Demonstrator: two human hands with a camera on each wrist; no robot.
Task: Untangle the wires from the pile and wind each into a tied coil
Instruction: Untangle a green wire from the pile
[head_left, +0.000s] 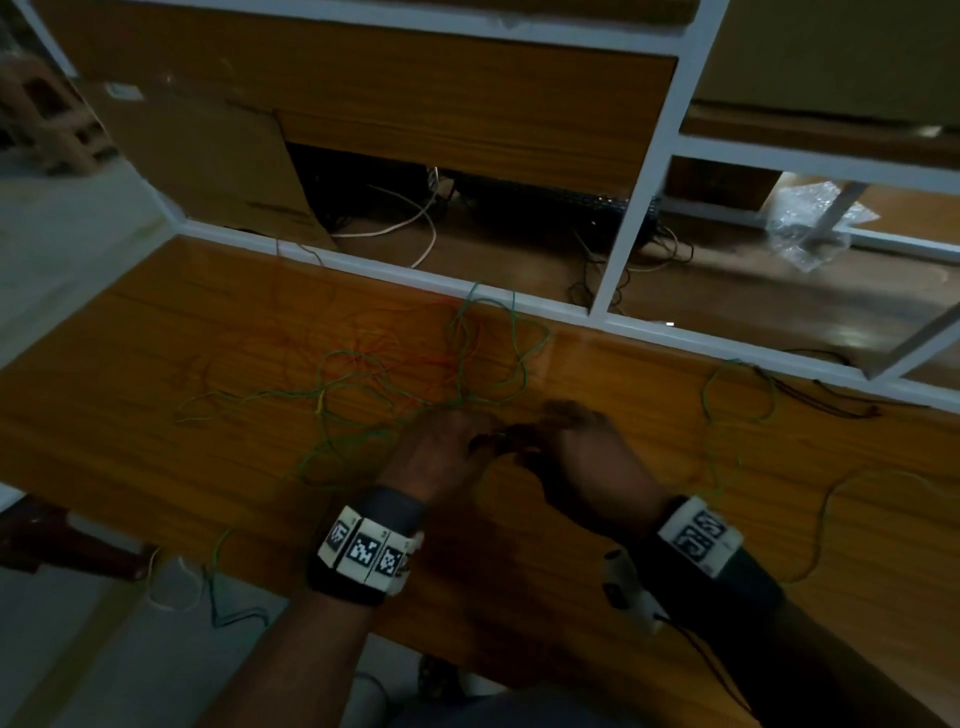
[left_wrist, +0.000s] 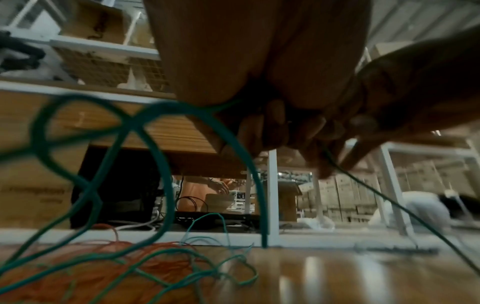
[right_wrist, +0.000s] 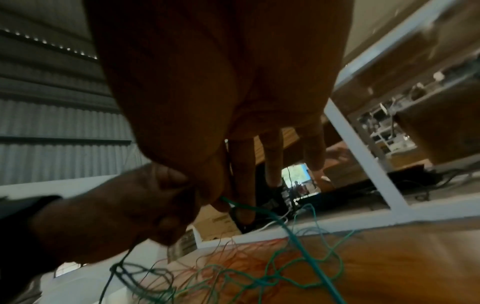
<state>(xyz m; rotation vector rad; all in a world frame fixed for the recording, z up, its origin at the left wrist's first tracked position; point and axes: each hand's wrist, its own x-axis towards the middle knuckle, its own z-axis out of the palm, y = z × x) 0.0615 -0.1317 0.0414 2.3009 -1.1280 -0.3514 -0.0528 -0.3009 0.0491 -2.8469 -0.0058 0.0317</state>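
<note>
A loose tangle of thin green wire (head_left: 511, 332) and red-orange wire (head_left: 384, 343) lies spread over the wooden table (head_left: 156, 415), with a yellow strand mixed in. My left hand (head_left: 452, 441) and right hand (head_left: 582, 447) meet just in front of the tangle. In the left wrist view my left hand's curled fingers (left_wrist: 272, 127) grip a green wire (left_wrist: 161, 164) that loops off to the left. My right hand's thumb and forefinger (right_wrist: 228, 197) pinch the same green wire (right_wrist: 298, 242), which runs down onto the orange pile (right_wrist: 246, 257).
A white frame rail (head_left: 395, 270) bounds the table's far edge. Behind it are a cardboard box (head_left: 208, 156), loose cables and crumpled plastic wrap (head_left: 810, 218). More green wire loops (head_left: 737, 395) lie at the right, and some strands (head_left: 218, 587) hang over the near left edge.
</note>
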